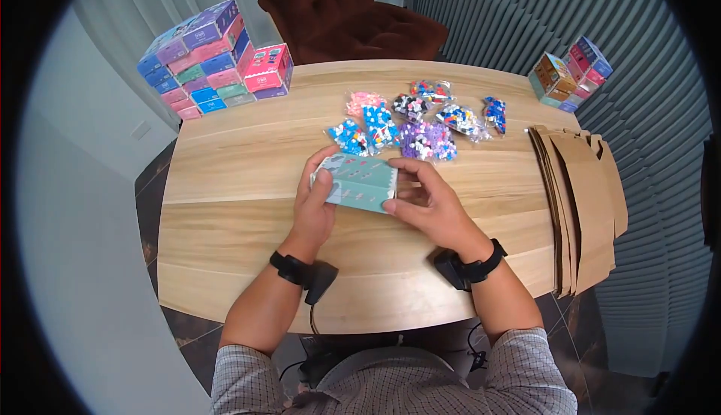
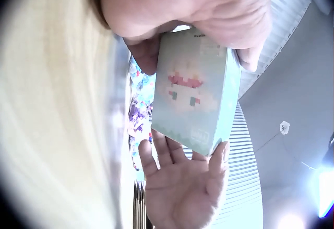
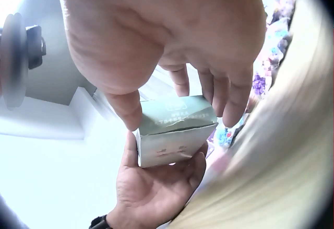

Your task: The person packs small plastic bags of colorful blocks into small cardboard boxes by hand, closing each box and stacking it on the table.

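Both hands hold a small teal cardboard box (image 1: 359, 181) above the near middle of the table. My left hand (image 1: 315, 212) grips its left end, the thumb lying over the upper face. At the opposite end, my right hand (image 1: 437, 203) has thumb and fingertips at the corners. A pink-and-white pixel figure decorates the box side (image 2: 182, 90) in the left wrist view. From the right wrist, the box's end panel (image 3: 177, 148) shows a cut edge along its top, with the thumb at one corner and fingers by the other.
Beyond the box lie several clear bags of small coloured pieces (image 1: 426, 141). Stacked colourful boxes (image 1: 197, 62) stand at the back left, with a smaller stack (image 1: 571, 77) at the back right. Flattened brown cardboard (image 1: 582, 205) leans along the right table edge. A brown chair (image 1: 349, 17) stands behind.
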Motion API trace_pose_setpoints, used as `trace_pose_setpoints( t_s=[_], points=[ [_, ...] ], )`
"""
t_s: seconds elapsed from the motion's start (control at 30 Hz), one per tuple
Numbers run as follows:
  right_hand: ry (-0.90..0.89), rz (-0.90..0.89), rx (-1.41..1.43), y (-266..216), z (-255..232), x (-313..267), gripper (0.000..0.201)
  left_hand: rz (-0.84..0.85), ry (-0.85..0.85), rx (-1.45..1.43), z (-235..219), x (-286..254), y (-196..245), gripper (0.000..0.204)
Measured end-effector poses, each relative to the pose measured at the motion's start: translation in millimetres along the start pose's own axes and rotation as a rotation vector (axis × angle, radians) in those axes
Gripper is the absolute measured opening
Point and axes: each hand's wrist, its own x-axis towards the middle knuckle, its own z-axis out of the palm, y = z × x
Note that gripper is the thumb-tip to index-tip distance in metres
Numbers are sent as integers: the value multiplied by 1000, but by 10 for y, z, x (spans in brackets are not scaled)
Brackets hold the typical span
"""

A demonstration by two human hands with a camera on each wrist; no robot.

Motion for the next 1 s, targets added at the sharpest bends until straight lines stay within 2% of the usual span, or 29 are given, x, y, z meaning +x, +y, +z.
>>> trace_pose_setpoints(
  t_s=[0.13,0.3,0.43,0.63,0.73,0.83,0.93,1.0],
  points=[
    [-7,-40,42,18,-42,-4,57,-32,39,-107,43,14,29,48],
    [64,-165,-146,-24,-61,-30,42,-68,32,-106,20,16,0,46],
    [163,-274,-250,-112,-24,-56,35,-95,12,-76,35,17,8,48],
    [244,-543,-524,-156,-52,-21,22,-71,-25,45,24,32,-28,51],
    [287,-608,-603,-155,-71,-5,17,-70,-32,77,38,31,-23,50],
    [335,-708,-656,-178,-93,26,16,-93,-11,36,17,35,-37,53],
    [339,-738,-615,-186,-95,17,20,-134,-43,-17,-13,39,-26,61],
    [320,-678,-593,-191,-87,-32,22,-147,-102,31,3,24,-9,69]
  ],
)
